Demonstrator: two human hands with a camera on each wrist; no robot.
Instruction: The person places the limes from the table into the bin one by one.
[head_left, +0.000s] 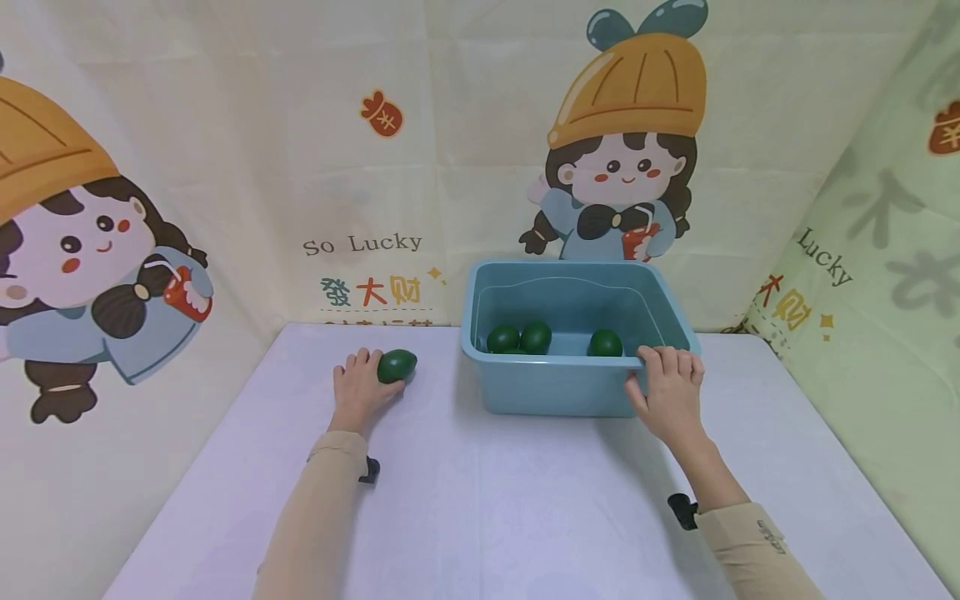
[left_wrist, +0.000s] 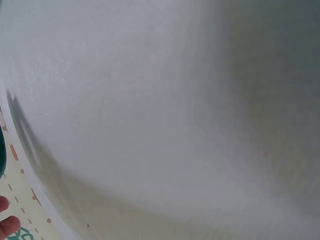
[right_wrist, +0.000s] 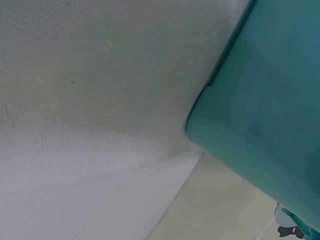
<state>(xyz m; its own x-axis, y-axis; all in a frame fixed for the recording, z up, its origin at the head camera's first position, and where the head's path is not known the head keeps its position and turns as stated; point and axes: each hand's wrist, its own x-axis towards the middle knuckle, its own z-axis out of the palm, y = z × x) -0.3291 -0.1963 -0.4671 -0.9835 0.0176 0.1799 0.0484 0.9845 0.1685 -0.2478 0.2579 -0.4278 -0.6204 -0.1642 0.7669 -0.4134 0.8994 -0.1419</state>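
A dark green oval fruit with a pointed tip (head_left: 397, 366) is in my left hand (head_left: 364, 386), at the far left part of the table. The thumb lies along its near side and the fingers along its far-left side. In the left wrist view only a sliver of the green fruit (left_wrist: 2, 155) and two fingertips (left_wrist: 7, 226) show. My right hand (head_left: 671, 396) grips the near right rim of a blue plastic bin (head_left: 558, 387), fingers over the edge and thumb outside. Several similar green fruits (head_left: 536, 337) lie inside. The right wrist view shows the bin's outer wall (right_wrist: 265, 110) without the hand.
The bin stands upright near the back edge of a white-covered table (head_left: 480, 500). Behind it hangs a cream cloth (head_left: 465, 167) with cartoon figures and lettering. Light-coloured cloth also hangs at both sides. A small black device is at each wrist.
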